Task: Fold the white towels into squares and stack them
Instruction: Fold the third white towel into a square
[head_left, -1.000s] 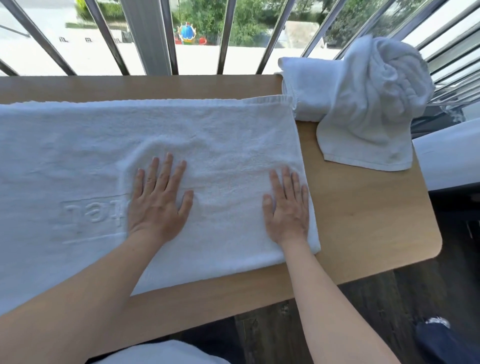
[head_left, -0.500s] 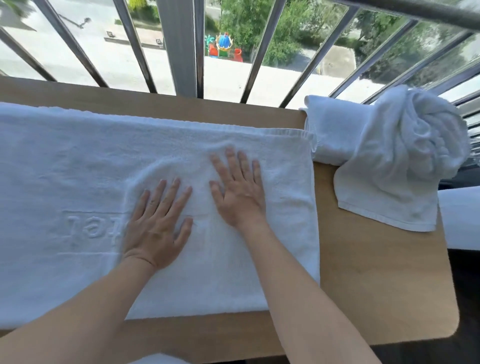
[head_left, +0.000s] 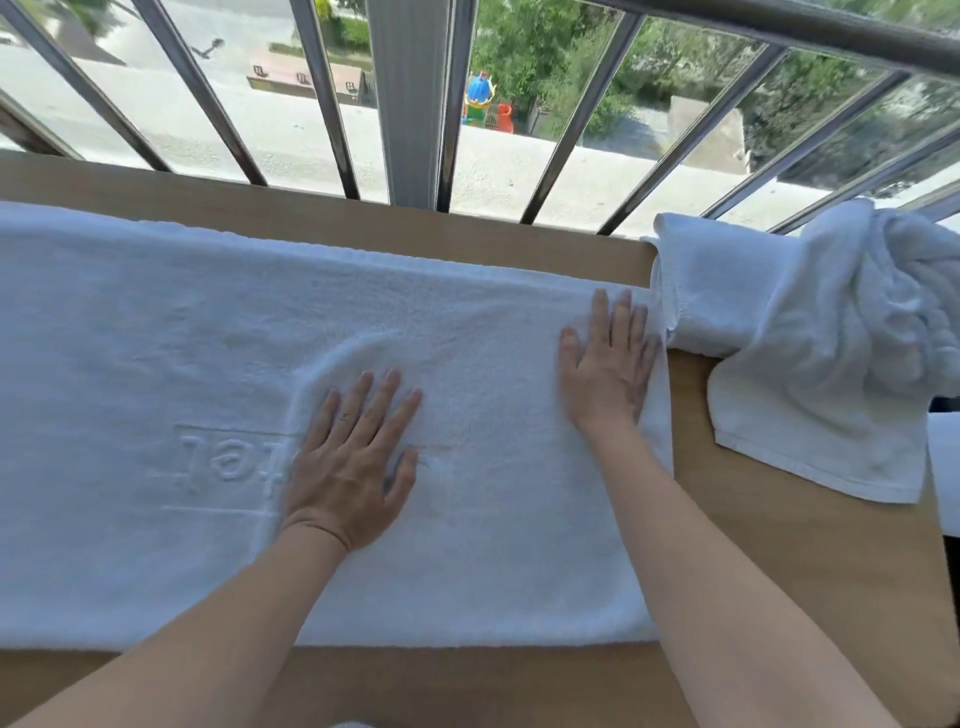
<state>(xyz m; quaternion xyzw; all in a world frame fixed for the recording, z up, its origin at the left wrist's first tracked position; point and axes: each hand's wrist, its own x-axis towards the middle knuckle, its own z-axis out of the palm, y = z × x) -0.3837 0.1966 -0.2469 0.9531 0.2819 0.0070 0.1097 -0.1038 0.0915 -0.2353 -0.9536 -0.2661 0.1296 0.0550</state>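
Wooden table against a metal railing — beyond it, pale pavement, green trees.

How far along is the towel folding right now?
Done: nothing squared or stacked is visible. In hand: the left hand and right hand press flat on the spread towel on the table. Left: squaring it, plus the rumpled towels at the right.

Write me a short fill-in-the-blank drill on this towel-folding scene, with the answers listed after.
1. Both hands lie ____ on the spread towel.
2. The right hand rests near the towel's ____ edge.
3. The left hand partly covers raised ____ woven into the towel.
4. The bunched towels sit at the table's far ____ corner.

Missing words: flat; right; lettering; right
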